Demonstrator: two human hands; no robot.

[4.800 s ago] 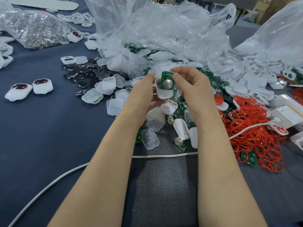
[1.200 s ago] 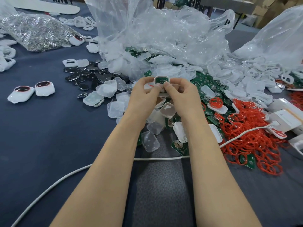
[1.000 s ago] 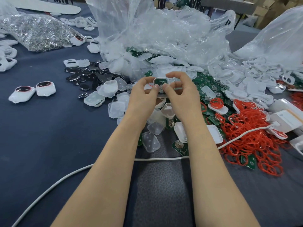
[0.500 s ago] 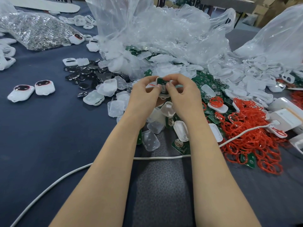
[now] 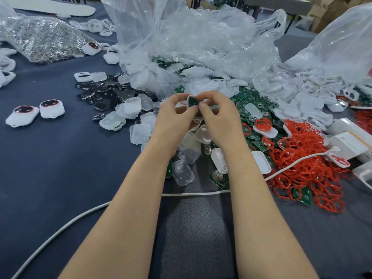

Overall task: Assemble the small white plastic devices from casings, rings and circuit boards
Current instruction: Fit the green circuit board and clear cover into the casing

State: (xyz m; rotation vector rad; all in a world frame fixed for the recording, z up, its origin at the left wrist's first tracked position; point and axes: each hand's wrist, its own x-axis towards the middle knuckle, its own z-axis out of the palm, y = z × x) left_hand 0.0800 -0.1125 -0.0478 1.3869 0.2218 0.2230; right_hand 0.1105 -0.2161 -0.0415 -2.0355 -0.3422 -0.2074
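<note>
Left hand [image 5: 173,115]: fingers curled, pinching the white casing [image 5: 189,97] from its 9 o'clock side.
Right hand [image 5: 219,115]: fingers curled onto the same casing from 3 o'clock, thumb at the circuit board's edge.
Circuit board [image 5: 193,101]: green, seated in the casing, held above the tabletop [image 5: 50,168].
Red rings [image 5: 302,162]: heaped at 3 o'clock of the hands.
Assembled devices [image 5: 36,112]: two, at 9 o'clock, well apart from the hands.

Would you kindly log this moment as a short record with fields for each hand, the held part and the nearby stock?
Left hand: pinches casing
Right hand: pinches same casing, thumb on board
Casing: white, raised off table, green board in it
Rings: red heap, right
Loose boards: green, spread beyond right hand
Devices: two, dark faces, far left
Cable: white, crosses under both forearms
</note>
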